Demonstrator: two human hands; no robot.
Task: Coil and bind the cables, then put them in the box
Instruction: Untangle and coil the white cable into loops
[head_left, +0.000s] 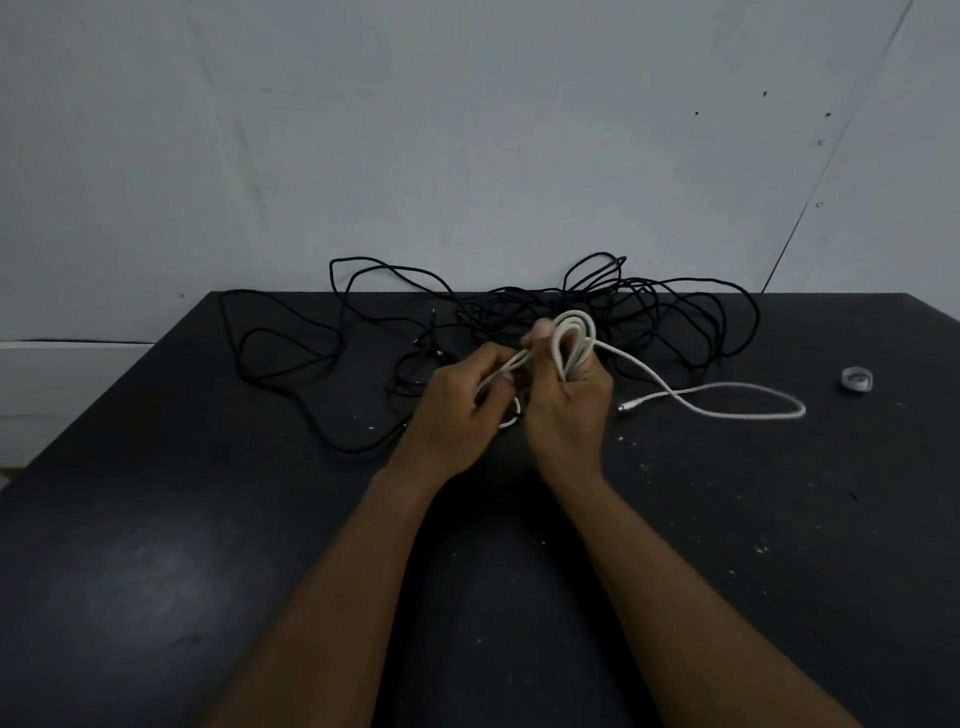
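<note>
Right hand (569, 395) clamps white cable (727, 402) loops; left hand (460, 400) pinches its strand; tail, black cables (291, 343) beyond remain uncoiled, unbound.

Your right hand (566, 400) holds white cable (727, 402) loops. Your left hand (462, 400) pinches it. Black cables (519, 306) lie behind on the table (156, 519).

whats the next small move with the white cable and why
Probably wind one more loop into the right hand: it grips several coils of the white cable, the left hand pinches a strand, and a long tail with its plug lies loose on the table.
</note>
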